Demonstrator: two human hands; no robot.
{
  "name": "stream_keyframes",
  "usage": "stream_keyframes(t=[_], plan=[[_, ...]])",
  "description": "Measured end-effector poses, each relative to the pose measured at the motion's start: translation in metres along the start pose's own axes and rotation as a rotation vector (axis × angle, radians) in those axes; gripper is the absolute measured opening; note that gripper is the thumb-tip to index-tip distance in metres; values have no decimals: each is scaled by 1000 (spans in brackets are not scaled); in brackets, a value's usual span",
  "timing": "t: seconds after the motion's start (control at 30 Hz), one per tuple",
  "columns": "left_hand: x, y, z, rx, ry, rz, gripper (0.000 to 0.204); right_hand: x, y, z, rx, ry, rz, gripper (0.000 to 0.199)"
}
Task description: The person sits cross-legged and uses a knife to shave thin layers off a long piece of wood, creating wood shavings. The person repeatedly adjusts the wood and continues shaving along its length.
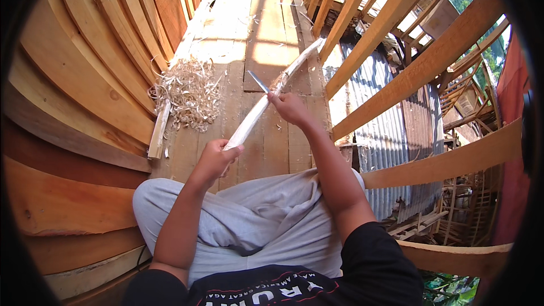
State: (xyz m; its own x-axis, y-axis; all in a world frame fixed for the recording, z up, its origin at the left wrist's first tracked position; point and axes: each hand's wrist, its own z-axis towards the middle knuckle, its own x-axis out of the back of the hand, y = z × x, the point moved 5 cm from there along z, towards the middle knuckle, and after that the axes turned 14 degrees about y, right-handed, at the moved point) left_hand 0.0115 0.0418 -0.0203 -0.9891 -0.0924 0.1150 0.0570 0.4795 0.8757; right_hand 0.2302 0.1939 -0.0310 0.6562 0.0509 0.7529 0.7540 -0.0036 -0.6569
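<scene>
A long, pale, peeled stick (248,123) slants away from me, its far end up by the railing on the right. My left hand (216,160) is wrapped round its near end, above my crossed legs. Further along, my right hand (288,107) is closed on a knife (258,81); the blade points up and left and crosses the stick. The knife's handle is hidden in my fingers. Just beyond the blade the stick's surface looks browner and rough.
Curly wood shavings (190,92) lie heaped on the plank floor (226,82) at the left, beside a short wooden strip (160,129). A board wall (73,73) closes the left side. Slatted railing (408,90) runs along the right, with a corrugated metal roof (374,136) below it.
</scene>
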Motion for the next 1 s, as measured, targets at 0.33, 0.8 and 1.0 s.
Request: stream_keyframes(t=[0.33,0.8,1.0], plan=[[-9,-3,3,18,-49,46,36,-16,21,-8,-581,-447,757,55],[-9,-1,8,4,-75,19,33,-9,20,-13,-571,-320,686,55],[-13,1,4,22,-62,-19,31,-8,21,-3,74,236,44,59]])
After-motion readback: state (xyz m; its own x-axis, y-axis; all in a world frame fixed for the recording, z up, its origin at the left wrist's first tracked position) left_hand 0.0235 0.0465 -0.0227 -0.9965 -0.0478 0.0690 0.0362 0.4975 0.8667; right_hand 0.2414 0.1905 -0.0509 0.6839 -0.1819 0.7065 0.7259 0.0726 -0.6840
